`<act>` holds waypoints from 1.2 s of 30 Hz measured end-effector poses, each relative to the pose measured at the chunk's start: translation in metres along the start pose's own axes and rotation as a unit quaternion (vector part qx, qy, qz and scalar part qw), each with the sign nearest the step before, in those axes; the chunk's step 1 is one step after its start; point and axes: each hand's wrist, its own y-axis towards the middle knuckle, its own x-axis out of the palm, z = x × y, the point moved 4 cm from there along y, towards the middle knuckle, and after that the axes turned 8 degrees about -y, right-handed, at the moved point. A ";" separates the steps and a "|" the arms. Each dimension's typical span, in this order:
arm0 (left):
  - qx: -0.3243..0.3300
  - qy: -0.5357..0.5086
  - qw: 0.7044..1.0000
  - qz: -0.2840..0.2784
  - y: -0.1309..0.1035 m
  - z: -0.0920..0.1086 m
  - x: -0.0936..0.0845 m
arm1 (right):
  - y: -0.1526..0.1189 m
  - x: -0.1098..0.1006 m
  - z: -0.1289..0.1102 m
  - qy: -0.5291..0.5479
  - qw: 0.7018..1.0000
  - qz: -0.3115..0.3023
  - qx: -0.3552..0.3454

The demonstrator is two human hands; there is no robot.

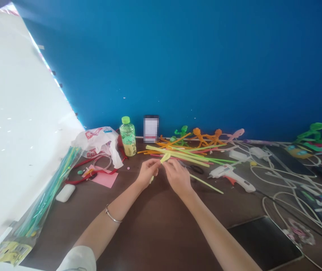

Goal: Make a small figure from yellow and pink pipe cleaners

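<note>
While the left hand (148, 173) pinches a bent yellow strip (165, 156) just below frame centre, the right hand (178, 177) pinches it too | loose stems (179, 154) just behind | glue gun (232, 176) right of centre | bottle (128, 140) left of centre

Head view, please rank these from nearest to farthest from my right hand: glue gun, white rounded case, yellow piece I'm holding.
1. Yellow piece, at the fingertips of your right hand.
2. Glue gun, just off to its right.
3. White rounded case, well to the left, beyond your left hand.
</note>
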 end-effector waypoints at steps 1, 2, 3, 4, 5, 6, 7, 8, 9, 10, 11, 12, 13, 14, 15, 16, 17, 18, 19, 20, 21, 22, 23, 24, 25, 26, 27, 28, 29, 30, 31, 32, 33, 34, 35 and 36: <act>-0.004 0.008 1.000 0.007 0.000 0.000 0.000 | 0.001 -0.001 0.001 -0.010 1.000 -0.010 -0.026; -0.007 0.014 1.000 0.012 0.001 0.000 -0.001 | 0.003 -0.002 0.002 -0.021 0.998 -0.020 -0.053; -0.011 0.017 1.000 0.015 0.001 0.000 -0.001 | 0.004 -0.003 0.004 -0.033 0.996 -0.031 -0.080; -0.013 0.020 1.000 0.018 0.001 0.000 -0.001 | 0.006 -0.004 0.005 -0.047 0.992 -0.042 -0.105; -0.015 0.023 0.999 0.020 0.002 0.000 -0.002 | 0.008 -0.005 0.007 -0.059 0.989 -0.052 -0.129; -0.016 0.027 0.999 0.021 0.002 0.000 -0.002 | 0.010 -0.006 0.008 -0.068 0.984 -0.061 -0.151; -0.017 0.031 0.999 0.022 0.002 0.000 -0.002 | 0.011 -0.006 0.009 -0.072 0.980 -0.069 -0.172; -0.017 0.037 0.999 0.023 0.002 0.000 -0.002 | 0.013 -0.007 0.010 -0.073 0.976 -0.075 -0.189; -0.015 0.044 0.999 0.023 0.002 0.000 -0.002 | 0.014 -0.007 0.011 -0.072 0.974 -0.078 -0.202; -0.011 0.052 0.998 0.021 0.002 0.001 -0.002 | 0.016 -0.007 0.012 -0.071 0.972 -0.080 -0.209; -0.007 0.062 0.998 0.019 0.002 0.001 -0.002 | 0.017 -0.008 0.013 -0.069 0.972 -0.083 -0.209; -0.002 0.076 0.997 0.017 0.002 0.002 -0.002 | 0.019 -0.008 0.013 -0.066 0.973 -0.085 -0.204; 0.004 0.093 0.996 0.016 0.001 0.002 -0.003 | 0.020 -0.008 0.014 -0.062 0.975 -0.088 -0.197; 0.012 0.113 0.993 0.014 0.001 0.003 -0.003 | 0.021 -0.009 0.014 -0.054 0.976 -0.093 -0.190; 0.023 0.135 0.991 0.012 0.000 0.005 -0.003 | 0.022 -0.009 0.015 -0.045 0.977 -0.098 -0.184; 0.037 0.157 0.987 0.010 -0.001 0.006 -0.003 | 0.023 -0.009 0.015 -0.036 0.978 -0.101 -0.179; 0.054 0.177 0.983 0.008 -0.002 0.008 -0.002 | 0.024 -0.010 0.015 -0.027 0.979 -0.102 -0.173; 0.072 0.195 0.978 0.004 -0.003 0.010 -0.001 | 0.025 -0.010 0.015 -0.021 0.981 -0.101 -0.167; 0.091 0.209 0.974 0.000 -0.004 0.013 0.000 | 0.026 -0.010 0.015 -0.016 0.982 -0.099 -0.159; 0.107 0.219 0.970 -0.005 -0.005 0.014 0.001 | 0.026 -0.011 0.016 -0.011 0.984 -0.097 -0.152; 0.121 0.226 0.966 -0.009 -0.006 0.016 0.003 | 0.027 -0.011 0.016 -0.007 0.985 -0.096 -0.145; 0.132 0.230 0.964 -0.012 -0.006 0.017 0.004 | 0.027 -0.011 0.016 -0.003 0.985 -0.098 -0.140; 0.137 0.231 0.963 -0.013 -0.007 0.018 0.005 | 0.028 -0.011 0.016 0.000 0.986 -0.100 -0.135; 0.136 0.231 0.963 -0.011 -0.007 0.019 0.005 | 0.028 -0.011 0.017 0.000 0.986 -0.102 -0.131; 0.128 0.226 0.966 -0.007 -0.007 0.018 0.005 | 0.028 -0.012 0.017 -0.003 0.986 -0.103 -0.128; 0.111 0.217 0.970 -0.002 -0.006 0.017 0.004 | 0.029 -0.012 0.017 -0.007 0.986 -0.106 -0.130; 0.089 0.202 0.975 0.004 -0.005 0.015 0.002 | 0.029 -0.013 0.017 -0.013 0.984 -0.111 -0.136; 0.065 0.183 0.981 0.009 -0.004 0.012 0.001 | 0.029 -0.014 0.017 -0.019 0.982 -0.118 -0.146; 0.041 0.162 0.986 0.011 -0.002 0.009 0.000 | 0.029 -0.015 0.016 -0.022 0.979 -0.127 -0.157; 0.020 0.142 0.990 0.011 -0.001 0.007 -0.001 | 0.029 -0.016 0.016 -0.025 0.976 -0.136 -0.166; 0.004 0.127 0.992 0.009 0.000 0.005 -0.001 | 0.030 -0.016 0.016 -0.025 0.975 -0.144 -0.170; -0.007 0.117 0.993 0.007 0.000 0.003 -0.002 | 0.030 -0.017 0.016 -0.026 0.974 -0.151 -0.168; -0.014 0.113 0.994 0.004 0.000 0.002 -0.001 | 0.031 -0.017 0.017 -0.026 0.974 -0.155 -0.162; -0.018 0.112 0.994 0.001 0.000 0.002 0.000 | 0.032 -0.016 0.017 -0.024 0.974 -0.159 -0.157; -0.021 0.114 0.993 -0.001 -0.001 0.002 0.001 | 0.033 -0.016 0.017 -0.022 0.975 -0.164 -0.152; -0.022 0.118 0.993 -0.004 -0.002 0.003 0.002 | 0.034 -0.015 0.018 -0.017 0.975 -0.169 -0.146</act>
